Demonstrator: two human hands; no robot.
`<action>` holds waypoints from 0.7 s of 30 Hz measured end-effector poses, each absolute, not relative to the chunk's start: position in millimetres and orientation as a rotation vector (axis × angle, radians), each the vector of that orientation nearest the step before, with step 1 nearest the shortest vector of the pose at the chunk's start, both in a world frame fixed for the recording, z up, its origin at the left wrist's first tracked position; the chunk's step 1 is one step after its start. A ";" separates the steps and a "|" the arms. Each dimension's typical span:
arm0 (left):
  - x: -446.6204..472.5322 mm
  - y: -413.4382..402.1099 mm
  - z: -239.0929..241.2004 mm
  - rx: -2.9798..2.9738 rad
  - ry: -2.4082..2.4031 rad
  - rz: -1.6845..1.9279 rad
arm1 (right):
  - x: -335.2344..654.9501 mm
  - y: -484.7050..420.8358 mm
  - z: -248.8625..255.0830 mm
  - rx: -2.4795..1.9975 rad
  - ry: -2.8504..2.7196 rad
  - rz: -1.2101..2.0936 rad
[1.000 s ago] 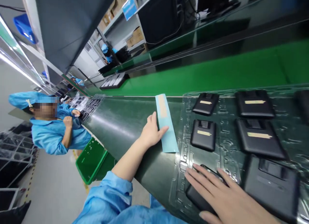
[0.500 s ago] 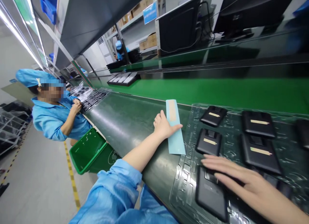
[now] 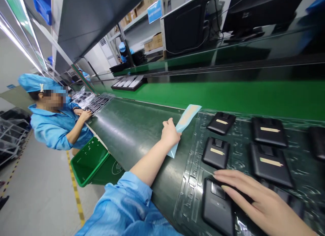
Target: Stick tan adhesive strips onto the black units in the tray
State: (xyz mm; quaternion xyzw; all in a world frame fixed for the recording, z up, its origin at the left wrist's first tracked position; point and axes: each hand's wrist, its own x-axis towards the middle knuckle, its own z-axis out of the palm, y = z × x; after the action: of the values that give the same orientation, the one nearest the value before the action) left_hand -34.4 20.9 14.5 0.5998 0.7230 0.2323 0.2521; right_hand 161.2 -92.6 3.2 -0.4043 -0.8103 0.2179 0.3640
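My left hand [image 3: 170, 134] grips a light blue backing sheet [image 3: 190, 114] at its middle, its fingers curled round the edge. The sheet carries a pale beige patch and slants up to the right. My right hand [image 3: 261, 198] is open, fingers stretched out, over the near part of a clear plastic tray [image 3: 189, 181]. Its fingertips are by the top of a plain black device [image 3: 217, 209]; whether they touch it I cannot tell. Beyond, black devices with beige strips lie in the tray, among them one at the left [image 3: 216, 152] and one further right [image 3: 270, 165].
A green conveyor belt [image 3: 254, 95] runs behind the bench [image 3: 127, 122]. A green bin [image 3: 88, 165] stands left of the bench. A co-worker [image 3: 56, 124] in blue works at another tray [image 3: 101, 102]. A shallow box with white items [image 3: 128, 83] sits further back.
My left hand has closed on the backing sheet, which has turned from nearly upright to slanting right. My right hand stays over the same device. The co-worker's hands have shifted towards their tray.
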 end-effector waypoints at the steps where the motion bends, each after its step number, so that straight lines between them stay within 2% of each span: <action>1: -35.8 20.4 15.2 1.617 1.956 0.649 | 160.7 -92.6 3.1 -1.083 -2.051 0.582; 5: -35.3 6.3 25.6 1.614 1.845 0.778 | 159.2 -91.7 6.0 -1.324 -1.841 0.621; 9: -14.9 -31.9 35.2 1.702 1.457 0.988 | 157.5 -89.5 9.0 -1.419 -1.564 0.756; 12: 4.7 -61.1 35.0 1.849 1.242 0.875 | 156.7 -90.1 7.9 -1.431 -1.380 0.863; 16: 18.7 -80.7 31.7 2.008 1.079 0.683 | 160.1 -96.5 8.8 -1.601 -1.315 0.841; 21: 16.2 -78.9 25.9 1.794 0.949 0.744 | 165.3 -100.9 14.4 -1.681 -1.378 0.778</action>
State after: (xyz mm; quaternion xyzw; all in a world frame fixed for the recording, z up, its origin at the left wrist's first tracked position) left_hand 16.2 -78.9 25.9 0.7322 0.3873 0.3037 0.4708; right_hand 165.3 -100.9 14.4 -0.6660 -0.5458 0.3082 0.4044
